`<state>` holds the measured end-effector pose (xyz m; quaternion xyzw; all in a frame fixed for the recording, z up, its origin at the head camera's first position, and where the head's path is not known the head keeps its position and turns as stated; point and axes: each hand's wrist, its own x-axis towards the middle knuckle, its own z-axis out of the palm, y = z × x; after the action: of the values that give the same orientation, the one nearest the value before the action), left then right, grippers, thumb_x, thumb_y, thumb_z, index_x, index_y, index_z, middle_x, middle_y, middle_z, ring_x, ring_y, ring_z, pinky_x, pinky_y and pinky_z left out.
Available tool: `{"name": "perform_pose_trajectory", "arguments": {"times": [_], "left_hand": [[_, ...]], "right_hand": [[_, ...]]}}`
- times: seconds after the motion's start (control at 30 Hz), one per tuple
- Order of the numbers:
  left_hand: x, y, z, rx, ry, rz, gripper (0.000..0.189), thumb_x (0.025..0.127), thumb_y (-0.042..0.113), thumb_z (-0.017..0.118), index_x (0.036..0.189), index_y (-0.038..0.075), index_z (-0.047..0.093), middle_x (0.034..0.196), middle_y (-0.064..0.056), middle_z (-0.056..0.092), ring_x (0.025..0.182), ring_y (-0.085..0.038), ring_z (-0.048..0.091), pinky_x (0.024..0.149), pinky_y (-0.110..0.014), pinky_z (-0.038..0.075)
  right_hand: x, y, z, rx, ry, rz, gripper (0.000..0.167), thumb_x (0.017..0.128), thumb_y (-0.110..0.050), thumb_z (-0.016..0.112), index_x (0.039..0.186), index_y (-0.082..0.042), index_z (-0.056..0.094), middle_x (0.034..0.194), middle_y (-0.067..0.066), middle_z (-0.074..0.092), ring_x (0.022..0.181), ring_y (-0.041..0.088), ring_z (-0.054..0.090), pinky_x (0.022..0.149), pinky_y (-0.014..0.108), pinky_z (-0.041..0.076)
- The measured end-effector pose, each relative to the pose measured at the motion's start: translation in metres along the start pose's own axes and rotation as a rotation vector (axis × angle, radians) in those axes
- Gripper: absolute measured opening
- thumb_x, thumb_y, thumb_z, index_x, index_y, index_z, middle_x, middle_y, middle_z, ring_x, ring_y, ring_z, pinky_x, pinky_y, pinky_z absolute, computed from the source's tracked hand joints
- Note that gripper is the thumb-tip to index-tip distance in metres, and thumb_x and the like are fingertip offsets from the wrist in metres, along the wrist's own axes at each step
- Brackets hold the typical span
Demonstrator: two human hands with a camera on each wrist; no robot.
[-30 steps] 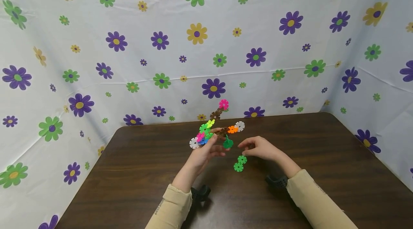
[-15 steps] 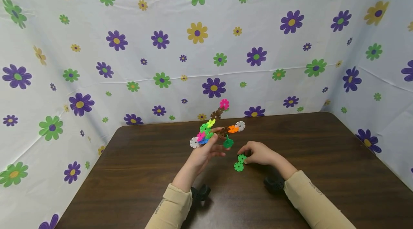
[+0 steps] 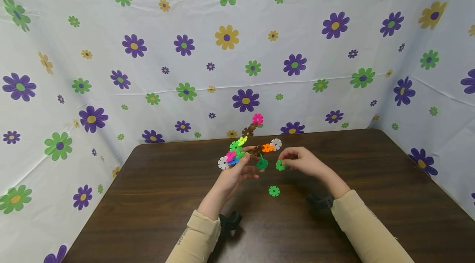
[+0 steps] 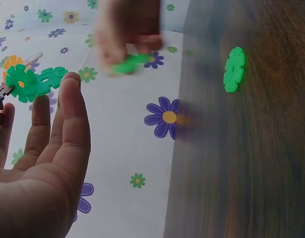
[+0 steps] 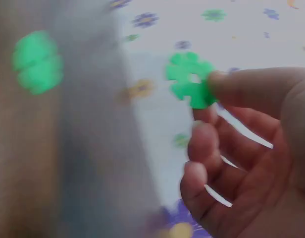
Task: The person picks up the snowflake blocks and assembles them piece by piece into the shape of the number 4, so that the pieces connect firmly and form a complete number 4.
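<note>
My left hand (image 3: 235,174) holds up a branching chain of interlocking notched plastic discs (image 3: 235,146) in pink, brown, yellow, green, blue, white and orange. A dark green disc (image 3: 262,164) hangs on the chain's right side by the fingertips. To the right of it, my right hand (image 3: 306,163) pinches a single bright green disc (image 5: 181,74) between thumb and finger, above the table and apart from the chain. Another bright green disc (image 3: 274,191) lies flat on the table below both hands. The left palm and fingers partly hide the chain's middle.
The dark wooden table (image 3: 156,209) runs back to a white flowered cloth (image 3: 178,19) that hangs behind it and at both sides. Black wrist mounts (image 3: 231,221) sit under both forearms. Both wrist views are partly blurred.
My right hand has picked up one of the two green discs from the table and raised it toward the chain. The left hand and its chain have hardly moved.
</note>
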<state>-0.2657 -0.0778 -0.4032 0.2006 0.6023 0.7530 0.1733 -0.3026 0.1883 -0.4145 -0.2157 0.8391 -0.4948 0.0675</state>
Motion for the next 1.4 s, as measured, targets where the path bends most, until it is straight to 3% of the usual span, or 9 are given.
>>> {"name": "perform_pose_trajectory", "arguments": {"times": [0.13, 0.27, 0.47, 0.7, 0.83, 1.0, 1.4], "left_hand": [[0.001, -0.002, 0.001, 0.003, -0.009, -0.002, 0.057, 0.1, 0.049, 0.046, 0.146, 0.016, 0.036, 0.132, -0.019, 0.049, 0.113, -0.048, 0.055, 0.093, -0.053, 0.046], [0.001, -0.004, 0.002, -0.006, -0.005, 0.007, 0.056, 0.1, 0.048, 0.047, 0.145, 0.016, 0.037, 0.128, -0.016, 0.051, 0.114, -0.053, 0.051, 0.091, -0.049, 0.049], [0.0, -0.003, 0.003, -0.012, 0.008, 0.006, 0.058, 0.1, 0.048, 0.047, 0.146, 0.014, 0.037, 0.128, -0.015, 0.052, 0.112, -0.05, 0.053, 0.087, -0.041, 0.052], [-0.002, -0.003, 0.002, -0.005, 0.014, -0.015, 0.059, 0.099, 0.051, 0.047, 0.146, 0.016, 0.038, 0.13, -0.015, 0.05, 0.11, -0.041, 0.058, 0.088, -0.042, 0.051], [-0.001, -0.003, 0.003, -0.007, -0.006, -0.017, 0.056, 0.101, 0.048, 0.045, 0.145, 0.015, 0.038, 0.128, -0.013, 0.051, 0.114, -0.048, 0.054, 0.088, -0.04, 0.051], [-0.001, -0.002, 0.004, -0.004, -0.031, -0.004, 0.055, 0.101, 0.047, 0.043, 0.145, 0.014, 0.037, 0.124, -0.012, 0.051, 0.119, -0.056, 0.045, 0.088, -0.04, 0.051], [-0.001, -0.004, 0.005, -0.016, -0.022, -0.012, 0.06, 0.1, 0.049, 0.047, 0.145, 0.012, 0.038, 0.125, -0.01, 0.054, 0.114, -0.05, 0.052, 0.087, -0.04, 0.051]], "right_hand": [[0.002, -0.029, -0.021, 0.13, 0.169, 0.012, 0.02, 0.095, -0.013, 0.062, 0.109, 0.002, 0.063, 0.09, 0.011, 0.061, 0.072, 0.022, 0.054, 0.066, 0.031, 0.051], [0.006, -0.053, -0.034, 0.193, 0.217, -0.032, 0.022, 0.096, -0.014, 0.061, 0.111, 0.003, 0.061, 0.093, 0.011, 0.062, 0.073, 0.019, 0.054, 0.068, 0.029, 0.05], [0.014, -0.077, -0.034, 0.183, 0.14, -0.081, 0.024, 0.095, -0.015, 0.063, 0.111, 0.004, 0.063, 0.098, 0.01, 0.065, 0.084, 0.021, 0.06, 0.077, 0.031, 0.053], [0.022, -0.091, -0.023, 0.148, 0.045, -0.151, 0.016, 0.094, -0.011, 0.064, 0.105, 0.001, 0.066, 0.095, 0.011, 0.067, 0.087, 0.03, 0.062, 0.075, 0.034, 0.053], [0.024, -0.093, -0.019, 0.153, -0.014, -0.196, 0.013, 0.094, -0.006, 0.063, 0.103, 0.002, 0.066, 0.094, 0.013, 0.066, 0.088, 0.034, 0.062, 0.077, 0.036, 0.054], [0.027, -0.091, -0.017, 0.146, -0.046, -0.19, 0.013, 0.095, -0.008, 0.063, 0.104, 0.0, 0.067, 0.094, 0.012, 0.066, 0.083, 0.026, 0.061, 0.076, 0.037, 0.053], [0.035, -0.087, -0.012, 0.188, -0.104, -0.166, 0.013, 0.095, -0.009, 0.061, 0.103, 0.0, 0.065, 0.096, 0.011, 0.065, 0.084, 0.025, 0.06, 0.076, 0.034, 0.054]]}}
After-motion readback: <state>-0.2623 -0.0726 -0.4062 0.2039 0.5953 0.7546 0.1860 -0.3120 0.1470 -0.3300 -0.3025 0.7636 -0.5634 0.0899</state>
